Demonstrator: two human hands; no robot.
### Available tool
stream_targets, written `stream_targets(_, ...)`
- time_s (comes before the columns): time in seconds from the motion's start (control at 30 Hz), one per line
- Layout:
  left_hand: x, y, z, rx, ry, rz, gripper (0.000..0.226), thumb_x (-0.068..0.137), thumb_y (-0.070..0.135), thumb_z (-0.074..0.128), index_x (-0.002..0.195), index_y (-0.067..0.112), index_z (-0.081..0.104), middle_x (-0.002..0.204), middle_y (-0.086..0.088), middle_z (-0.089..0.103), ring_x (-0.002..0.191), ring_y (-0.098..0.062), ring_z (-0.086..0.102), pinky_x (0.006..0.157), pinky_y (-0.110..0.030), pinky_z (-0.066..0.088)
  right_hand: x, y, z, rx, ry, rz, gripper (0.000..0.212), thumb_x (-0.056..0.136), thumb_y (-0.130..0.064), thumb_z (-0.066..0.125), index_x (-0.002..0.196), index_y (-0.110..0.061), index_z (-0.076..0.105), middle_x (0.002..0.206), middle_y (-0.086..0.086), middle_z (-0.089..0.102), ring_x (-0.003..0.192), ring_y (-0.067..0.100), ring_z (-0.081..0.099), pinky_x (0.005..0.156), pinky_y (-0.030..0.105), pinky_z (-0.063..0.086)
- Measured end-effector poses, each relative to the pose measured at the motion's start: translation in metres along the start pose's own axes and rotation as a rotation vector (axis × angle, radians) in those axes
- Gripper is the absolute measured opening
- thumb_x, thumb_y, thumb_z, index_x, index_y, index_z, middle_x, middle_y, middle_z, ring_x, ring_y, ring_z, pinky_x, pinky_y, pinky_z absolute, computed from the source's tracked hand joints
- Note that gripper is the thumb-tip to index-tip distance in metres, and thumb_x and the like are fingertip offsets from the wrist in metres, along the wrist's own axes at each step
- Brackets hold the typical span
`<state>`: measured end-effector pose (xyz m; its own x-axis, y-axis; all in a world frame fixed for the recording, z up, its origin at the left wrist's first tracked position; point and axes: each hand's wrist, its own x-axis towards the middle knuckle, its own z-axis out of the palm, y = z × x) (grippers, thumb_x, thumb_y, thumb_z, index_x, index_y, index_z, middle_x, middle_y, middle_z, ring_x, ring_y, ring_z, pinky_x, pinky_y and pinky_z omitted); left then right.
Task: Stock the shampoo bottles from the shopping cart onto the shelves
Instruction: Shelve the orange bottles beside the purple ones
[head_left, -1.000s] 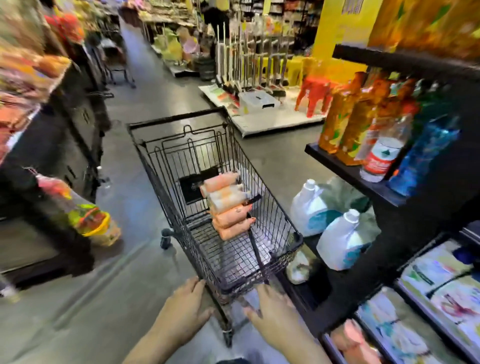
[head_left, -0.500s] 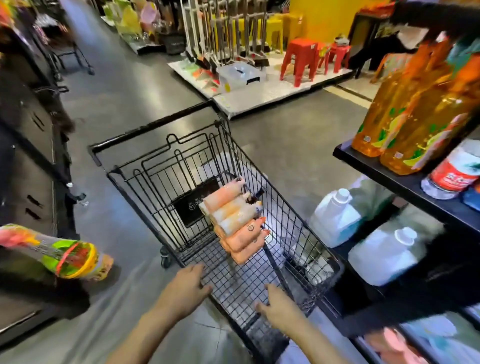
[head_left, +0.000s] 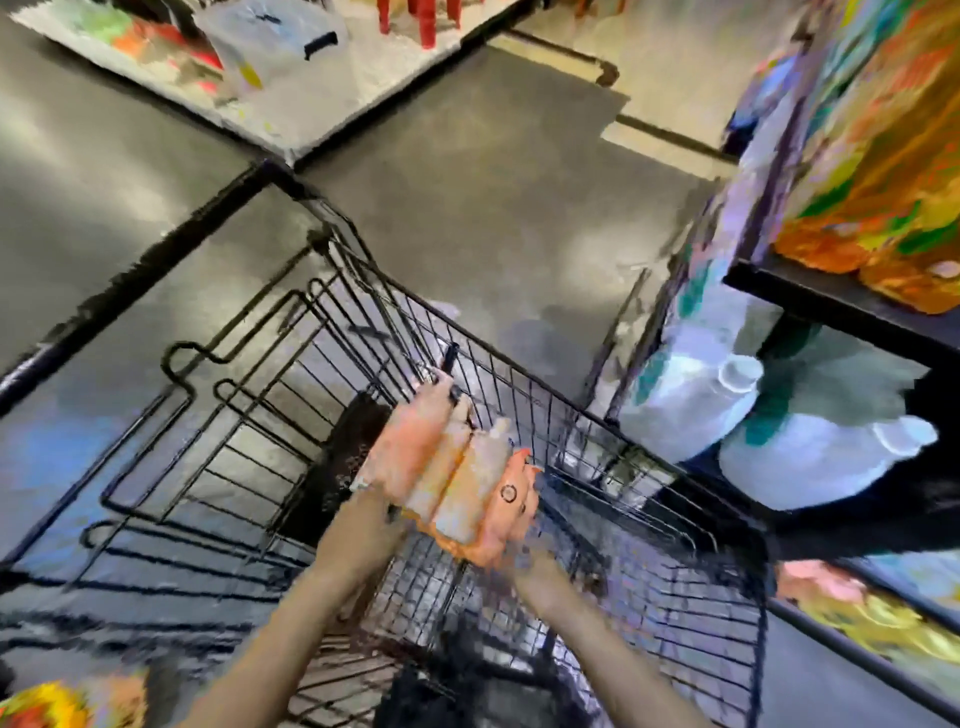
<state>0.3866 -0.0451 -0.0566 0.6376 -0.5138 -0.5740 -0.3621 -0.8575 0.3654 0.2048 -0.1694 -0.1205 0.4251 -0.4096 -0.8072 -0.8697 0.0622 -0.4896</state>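
1. Smooth, tube-shaped orange and cream shampoo bottles (head_left: 457, 478) lie bundled side by side inside the black wire shopping cart (head_left: 582, 415).
2. Both hands reach in: left hand (head_left: 363, 525) at the bundle's near-left end, right hand (head_left: 535, 571) under its near-right end. Blur hides the fingers, so I cannot tell either grip.
3. Right of the cart, white jugs (head_left: 691, 410) sit under a dark shelf (head_left: 841, 306) carrying orange bottles (head_left: 878, 171).
4. The bundle's long axis runs away from the person, caps toward the far rim.
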Motion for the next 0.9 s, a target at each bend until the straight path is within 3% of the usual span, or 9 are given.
stream_targets(0.07,0.038,-0.008,-0.004,0.014,0.012,0.028,0.062,0.089,0.05,0.047,0.131,0.005,0.042,0.127,-0.017,0.055,0.116,-0.034,0.053,0.093,-0.04,0.044,0.03,-0.023,0.014,0.024,0.104,-0.01,0.105,0.065,-0.085,0.048,0.135,-0.006,0.042,0.128,0.012,0.055,0.116,0.026,0.053,0.098,0.03,0.043)
stream_targets(0.17,0.084,-0.011,-0.003,0.035,-0.006,0.03,0.055,0.086,0.04,0.057,0.126,0.004,0.043,0.121,-0.021,0.056,0.109,-0.039,0.056,0.087,-0.044,0.047,0.058,-0.056,0.026,0.226,0.186,0.035,0.07,0.085,-0.041,0.066,0.137,-0.005,0.037,0.129,0.008,0.053,0.121,0.026,0.05,0.104,0.039,0.04)
stream_targets(0.23,0.104,-0.007,-0.001,0.046,-0.037,0.039,0.062,0.084,0.04,0.061,0.13,0.004,0.04,0.124,-0.022,0.053,0.113,-0.038,0.054,0.089,-0.044,0.046,0.074,-0.072,0.03,0.343,0.201,0.071,0.065,0.084,-0.029,0.071,0.133,-0.014,0.032,0.125,0.0,0.049,0.118,0.021,0.049,0.103,0.039,0.042)
stream_targets(0.37,0.131,-0.002,0.01,0.09,-0.062,0.019,0.08,0.079,0.039,0.07,0.135,-0.002,0.03,0.128,-0.023,0.045,0.113,-0.04,0.053,0.089,-0.041,0.044,0.097,-0.078,0.038,0.274,0.233,0.214,0.086,0.077,-0.05,0.072,0.138,-0.007,0.028,0.134,0.013,0.045,0.12,0.032,0.051,0.098,0.039,0.045)
stream_targets(0.5,0.138,-0.005,0.016,0.198,-0.023,0.034,0.088,0.077,0.05,0.069,0.138,0.002,0.028,0.13,-0.016,0.042,0.113,-0.037,0.054,0.087,-0.042,0.045,0.112,-0.075,0.039,0.139,0.298,0.275,0.088,0.073,-0.057,0.072,0.132,-0.007,0.032,0.133,0.014,0.047,0.117,0.033,0.053,0.091,0.038,0.046)
stream_targets(0.63,0.138,-0.009,0.012,0.199,-0.009,0.048,0.088,0.075,0.053,0.069,0.138,0.007,0.029,0.128,-0.013,0.043,0.108,-0.035,0.055,0.08,-0.041,0.049,0.119,-0.071,0.041,0.139,0.32,0.284,0.086,0.07,-0.055,0.074,0.129,-0.008,0.033,0.131,0.011,0.051,0.112,0.032,0.058,0.09,0.041,0.049)
stream_targets(0.8,0.139,-0.01,0.001,0.026,-0.087,0.009,0.07,0.062,0.049,0.079,0.116,0.011,0.054,0.103,-0.005,0.06,0.085,-0.023,0.061,0.068,-0.034,0.051,0.109,-0.059,0.028,0.197,0.264,0.245,0.078,0.06,-0.056,0.077,0.119,-0.019,0.044,0.111,0.0,0.065,0.096,0.024,0.064,0.082,0.04,0.054)
stream_targets(0.9,0.123,-0.005,0.004,-0.049,-0.159,-0.026,0.061,0.069,0.045,0.077,0.114,0.008,0.057,0.093,-0.002,0.062,0.08,-0.02,0.058,0.062,-0.027,0.046,0.087,-0.048,0.018,0.371,0.183,0.172,0.059,0.07,-0.037,0.079,0.116,-0.02,0.048,0.106,-0.003,0.063,0.094,0.019,0.063,0.086,0.036,0.053)
